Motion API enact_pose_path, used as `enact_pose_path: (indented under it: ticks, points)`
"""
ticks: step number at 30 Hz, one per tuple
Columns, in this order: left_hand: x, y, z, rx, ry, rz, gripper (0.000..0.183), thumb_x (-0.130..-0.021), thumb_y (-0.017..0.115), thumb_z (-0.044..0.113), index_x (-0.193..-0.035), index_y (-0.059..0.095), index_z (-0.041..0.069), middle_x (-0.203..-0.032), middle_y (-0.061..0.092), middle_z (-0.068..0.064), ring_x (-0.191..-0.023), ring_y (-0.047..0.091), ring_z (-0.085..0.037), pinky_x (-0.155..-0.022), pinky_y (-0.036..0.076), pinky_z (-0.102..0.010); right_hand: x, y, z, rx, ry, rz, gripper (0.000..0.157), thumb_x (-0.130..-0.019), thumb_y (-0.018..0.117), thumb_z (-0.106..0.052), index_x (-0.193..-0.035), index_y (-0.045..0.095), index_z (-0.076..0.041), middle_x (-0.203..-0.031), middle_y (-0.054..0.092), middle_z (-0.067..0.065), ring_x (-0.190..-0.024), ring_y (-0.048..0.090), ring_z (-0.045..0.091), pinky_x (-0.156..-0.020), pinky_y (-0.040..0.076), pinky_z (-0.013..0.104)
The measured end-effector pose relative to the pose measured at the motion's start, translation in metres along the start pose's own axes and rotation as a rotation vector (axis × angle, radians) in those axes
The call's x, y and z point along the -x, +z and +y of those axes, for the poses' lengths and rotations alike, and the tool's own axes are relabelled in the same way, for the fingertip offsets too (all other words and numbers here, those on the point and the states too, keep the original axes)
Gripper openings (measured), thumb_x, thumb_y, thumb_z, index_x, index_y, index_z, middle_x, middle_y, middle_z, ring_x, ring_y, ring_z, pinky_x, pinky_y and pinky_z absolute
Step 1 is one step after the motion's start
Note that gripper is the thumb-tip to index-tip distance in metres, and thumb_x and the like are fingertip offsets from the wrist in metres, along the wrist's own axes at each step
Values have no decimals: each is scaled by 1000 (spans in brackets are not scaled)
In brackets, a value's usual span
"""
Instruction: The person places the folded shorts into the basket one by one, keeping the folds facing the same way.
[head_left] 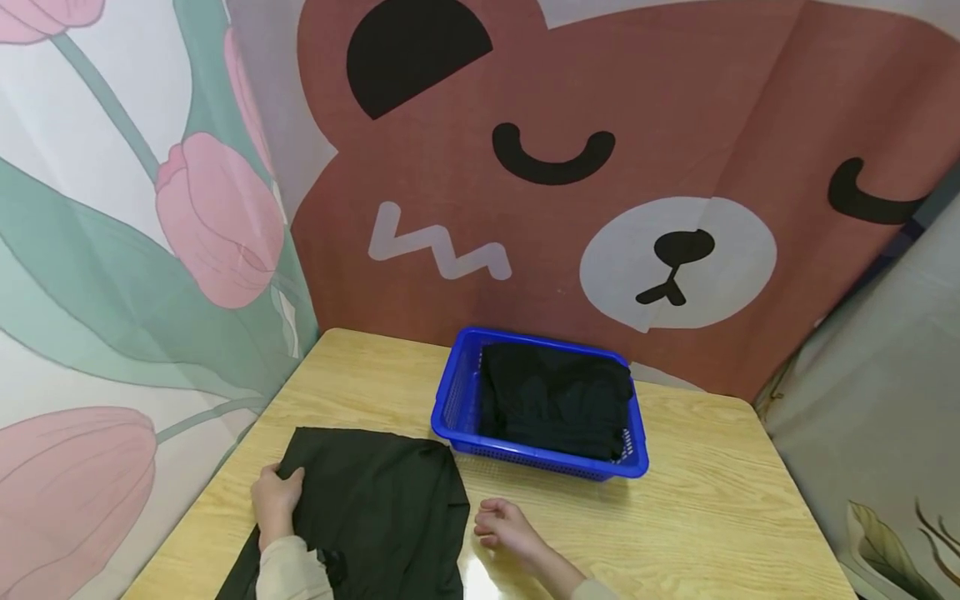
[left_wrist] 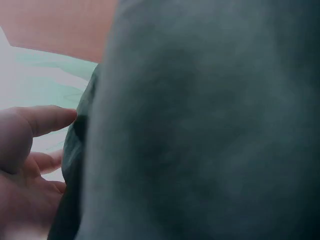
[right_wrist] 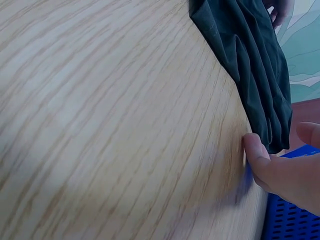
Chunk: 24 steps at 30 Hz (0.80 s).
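Observation:
A black garment point(head_left: 378, 508) lies spread on the table's front left, its lower part running out of the head view. At its left edge my left hand point(head_left: 277, 500) grips the fabric, thumb on the upper side. Dark fabric point(left_wrist: 200, 125) fills most of the left wrist view, where the thumb and fingers meet its edge and some fingertips are hidden behind it. Just right of the garment, my right hand point(head_left: 510, 532) has loosely bent fingers and holds nothing. In the right wrist view, the right hand's fingers point(right_wrist: 257, 152) are near the garment's folded edge point(right_wrist: 250, 75).
Behind the garment and to its right stands a blue plastic basket point(head_left: 540, 454) with folded black cloth point(head_left: 555, 400) inside. The wooden table point(head_left: 720, 500) meets a bear-printed curtain point(head_left: 450, 308) at the back and a tulip-printed curtain point(head_left: 82, 350) on the left.

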<state>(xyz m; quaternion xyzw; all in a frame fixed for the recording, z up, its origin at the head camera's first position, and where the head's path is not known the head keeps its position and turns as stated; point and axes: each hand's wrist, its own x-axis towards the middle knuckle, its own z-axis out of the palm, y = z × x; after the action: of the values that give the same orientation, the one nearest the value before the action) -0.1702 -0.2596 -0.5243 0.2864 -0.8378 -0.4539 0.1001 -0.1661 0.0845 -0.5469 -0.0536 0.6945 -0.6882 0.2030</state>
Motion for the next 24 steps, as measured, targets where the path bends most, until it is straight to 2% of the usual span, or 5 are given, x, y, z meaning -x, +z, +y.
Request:
enact_pose_path:
  ticks: [4,12,20,24]
  points:
    - [-1,2,-1,-17,-9,-20,54,-86,48,15,-121,29,-22,-113,33,-44,-104,34,-55,-89,29,-56,-4,2,1,-41,16,-15,43,-86,47,0,-113,29,28,-99,54,23,-86,58,27,-74,49,38]
    - [-1,0,-2,-22,-73,-57,58,-87,47,19,-122,27,-23,-115,33,-44,-104,36,-54,-88,31,-57,-9,7,2,-117,23,-18,39,-85,46,2,-110,30,28,-91,59,20,-84,60,30,-76,48,40]
    - [3,0,-1,-79,-54,-60,55,-84,52,24,-110,38,-23,-103,43,-40,-92,45,-51,-76,38,-55,-10,12,3,-247,68,-30,29,-83,49,2,-105,36,16,-81,59,12,-75,60,21,-71,50,37]
    - [4,0,0,-81,-42,-64,54,-82,56,25,-103,43,-22,-97,47,-38,-85,48,-48,-71,40,-52,-12,15,5,-290,84,-49,28,-84,50,1,-105,38,15,-78,59,11,-71,60,18,-70,50,36]
